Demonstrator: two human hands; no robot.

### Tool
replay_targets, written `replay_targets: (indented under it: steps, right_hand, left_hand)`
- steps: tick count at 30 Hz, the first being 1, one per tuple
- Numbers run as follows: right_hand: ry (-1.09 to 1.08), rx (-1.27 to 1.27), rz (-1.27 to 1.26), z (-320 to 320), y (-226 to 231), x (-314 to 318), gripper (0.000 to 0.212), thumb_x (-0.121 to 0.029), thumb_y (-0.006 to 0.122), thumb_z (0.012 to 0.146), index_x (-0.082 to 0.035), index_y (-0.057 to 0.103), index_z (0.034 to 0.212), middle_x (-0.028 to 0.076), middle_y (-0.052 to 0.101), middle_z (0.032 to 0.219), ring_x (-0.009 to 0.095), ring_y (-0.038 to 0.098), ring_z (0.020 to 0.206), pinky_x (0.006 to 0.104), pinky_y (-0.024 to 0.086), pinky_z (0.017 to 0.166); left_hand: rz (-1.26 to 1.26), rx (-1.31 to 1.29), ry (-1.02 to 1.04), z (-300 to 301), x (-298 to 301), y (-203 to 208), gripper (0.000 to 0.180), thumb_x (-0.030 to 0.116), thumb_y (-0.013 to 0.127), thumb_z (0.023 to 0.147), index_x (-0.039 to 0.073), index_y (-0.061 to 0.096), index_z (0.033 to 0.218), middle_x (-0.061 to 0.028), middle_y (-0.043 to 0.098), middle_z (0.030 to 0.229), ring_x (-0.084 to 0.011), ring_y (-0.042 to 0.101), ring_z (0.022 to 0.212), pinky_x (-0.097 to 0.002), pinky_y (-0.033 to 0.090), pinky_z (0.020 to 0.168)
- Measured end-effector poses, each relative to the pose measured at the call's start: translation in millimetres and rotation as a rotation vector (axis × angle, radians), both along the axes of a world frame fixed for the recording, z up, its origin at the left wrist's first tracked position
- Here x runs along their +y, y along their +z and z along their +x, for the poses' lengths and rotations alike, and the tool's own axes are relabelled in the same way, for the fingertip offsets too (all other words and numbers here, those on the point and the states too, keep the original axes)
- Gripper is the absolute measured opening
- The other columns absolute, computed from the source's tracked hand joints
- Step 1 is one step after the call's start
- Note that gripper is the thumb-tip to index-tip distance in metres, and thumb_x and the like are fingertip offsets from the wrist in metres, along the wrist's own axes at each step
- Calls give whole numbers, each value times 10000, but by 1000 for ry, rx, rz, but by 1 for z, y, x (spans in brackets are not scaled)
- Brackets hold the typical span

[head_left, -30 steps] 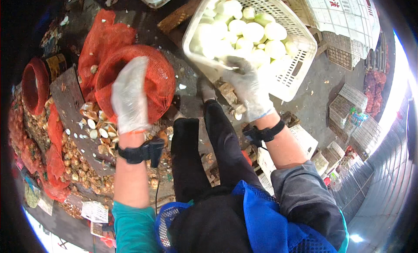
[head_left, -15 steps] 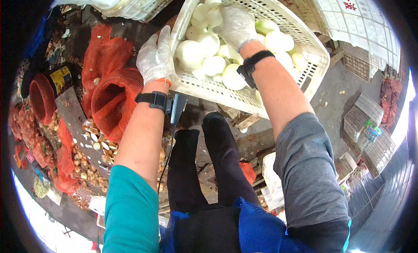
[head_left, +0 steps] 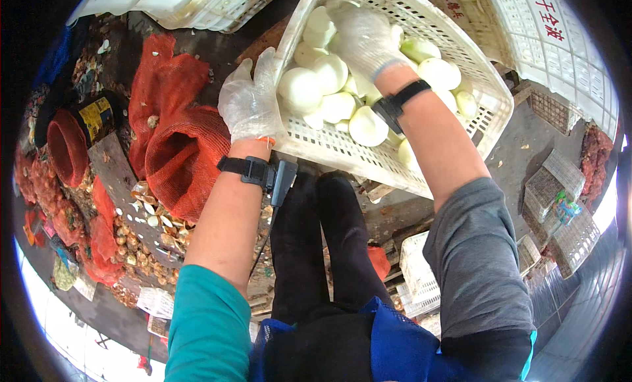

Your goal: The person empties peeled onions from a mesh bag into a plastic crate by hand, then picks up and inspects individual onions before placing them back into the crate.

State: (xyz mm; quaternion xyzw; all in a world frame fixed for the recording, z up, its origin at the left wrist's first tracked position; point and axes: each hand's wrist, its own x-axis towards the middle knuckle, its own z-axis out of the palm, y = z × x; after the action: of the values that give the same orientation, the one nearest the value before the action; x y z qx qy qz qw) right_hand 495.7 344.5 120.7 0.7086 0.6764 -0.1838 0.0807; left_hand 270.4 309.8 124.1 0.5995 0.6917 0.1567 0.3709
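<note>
A white slotted plastic crate [head_left: 499, 112] stands before me with several peeled white onions [head_left: 301, 90] piled inside. My left hand [head_left: 249, 99], in a pale glove, rests against the outside of the crate's left wall. Its fingers point up and its thumb is spread apart, with nothing in it. Reaching into the crate, my right hand [head_left: 365, 43] lies over the onions at the far side. It wears a whitish glove too. Its fingertips are blurred and partly hidden, so I cannot make out whether they hold an onion.
Left of the crate lies an open red mesh sack [head_left: 181, 161], with another red mesh sack [head_left: 164, 86] behind it. Unpeeled onions [head_left: 135, 254] and peelings cover the ground at left. White crates [head_left: 553, 184] stand at right. My legs [head_left: 299, 244] are below the crate.
The whole view has shifted, so the crate and both hands appear slightly farther right and lower. My left hand stays against the crate wall; my right hand remains over the onions.
</note>
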Motion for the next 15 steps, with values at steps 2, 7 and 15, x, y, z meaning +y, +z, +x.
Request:
replay_targets:
  steps: [2, 7, 15]
  right_hand:
    - [116, 54, 183, -11, -10, 11, 428, -296, 768, 809, -47, 701, 1151, 186, 725, 1124, 339, 685, 1107, 461, 539, 947]
    - [62, -216, 123, -35, 0, 17, 283, -235, 696, 886, -84, 770, 1114, 175, 753, 1127, 313, 725, 1065, 408, 568, 909]
    - [-119, -59, -101, -47, 22, 37, 506, -232, 769, 822, -43, 672, 1281, 206, 691, 1276, 307, 706, 1132, 412, 569, 931]
  left_hand:
    - [4, 14, 44, -1, -1, -5, 877, 709, 523, 944, -100, 667, 1247, -331, 665, 1216, -439, 629, 1175, -468, 471, 1035]
    - [59, 26, 4, -6, -4, -10, 842, 671, 556, 941, -106, 664, 1246, -335, 663, 1216, -440, 629, 1175, -468, 472, 1036]
    - [111, 75, -66, -21, -4, -16, 789, 610, 609, 936, -114, 658, 1246, -340, 660, 1217, -441, 628, 1174, -466, 473, 1037]
